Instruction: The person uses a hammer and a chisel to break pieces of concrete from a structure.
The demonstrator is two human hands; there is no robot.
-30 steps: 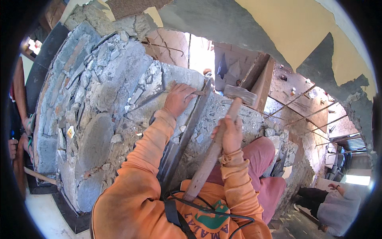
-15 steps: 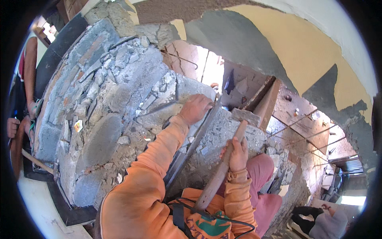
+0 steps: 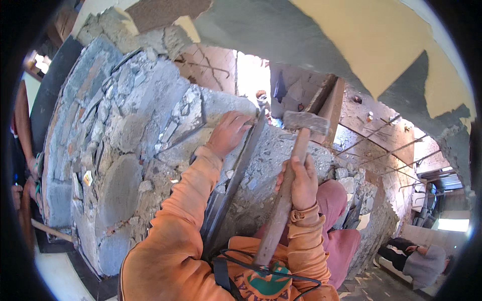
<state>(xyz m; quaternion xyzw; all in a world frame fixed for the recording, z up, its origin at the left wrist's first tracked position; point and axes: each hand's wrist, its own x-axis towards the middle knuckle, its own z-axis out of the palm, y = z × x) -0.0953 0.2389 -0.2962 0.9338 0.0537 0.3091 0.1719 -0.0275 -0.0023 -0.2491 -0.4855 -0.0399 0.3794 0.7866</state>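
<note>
Before you, the broken concrete [image 3: 143,100] spreads widest across the view; its top is already split and ragged over much of its extent, so the breaking looks well advanced, though the mass nearest you remains in place. Beyond it, the wall finish [image 3: 346,45], yellow over grey, ends in a jagged lower edge. Past the far edge, a gap [image 3: 301,88] lies open, and bare rods [image 3: 371,133] to its right show concrete already gone and steel left uncut. Running diagonally across the concrete, a long dark strip [image 3: 243,155] is partly bared and remains to be freed, if it is to come out at all. Your hammer [image 3: 280,210] slants across the concrete right of that strip, its head high toward the far edge, its handle end low against your shirt; whether the head touches anything cannot be confirmed. Your right grip [image 3: 300,183] is clamped around the wooden handle. Your left grip [image 3: 230,134] rests at the strip's upper end with fingers curled; you may be steadying something there, but you cannot tell from this angle what, if anything, is held. Smallest, the loose fragments [image 3: 175,118] left of that grip lie uncleared.
</note>
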